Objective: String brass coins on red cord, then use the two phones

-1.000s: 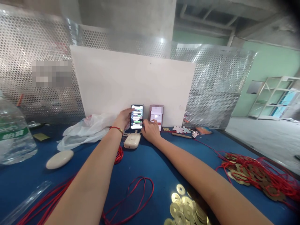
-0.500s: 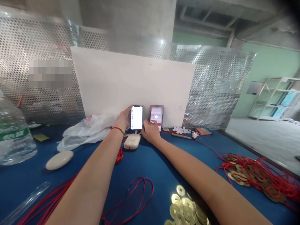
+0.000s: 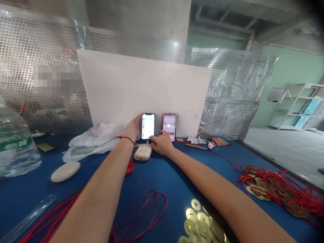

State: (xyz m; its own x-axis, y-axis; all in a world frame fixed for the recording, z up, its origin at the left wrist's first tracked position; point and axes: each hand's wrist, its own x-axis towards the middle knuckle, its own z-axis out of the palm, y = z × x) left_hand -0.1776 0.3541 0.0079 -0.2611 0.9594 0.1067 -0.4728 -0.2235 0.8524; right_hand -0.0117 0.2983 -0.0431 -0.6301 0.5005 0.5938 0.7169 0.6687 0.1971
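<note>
A phone [image 3: 148, 125] with a lit white screen stands upright near the back of the blue table, and my left hand [image 3: 134, 127] grips its left edge. My right hand [image 3: 162, 144] is at the phone's lower right corner, a finger touching the bottom of the screen and the other fingers partly spread. Just behind that hand, a second phone [image 3: 169, 125] showing a timer leans against the white board. A small cream case [image 3: 143, 152] lies below the first phone, between my hands.
Gold coins [image 3: 199, 224] are heaped at the front. Coins on red cords [image 3: 275, 190] lie right. Red cord [image 3: 162, 209] loops in the middle. Left are a white plastic bag [image 3: 97, 138], a water bottle [image 3: 16, 145] and a white oval object [image 3: 65, 171]. A white board [image 3: 144, 87] stands behind.
My right hand has shifted slightly left, its finger moving onto the bottom of the first phone's screen. That screen's content looks slightly different. My left hand keeps its hold.
</note>
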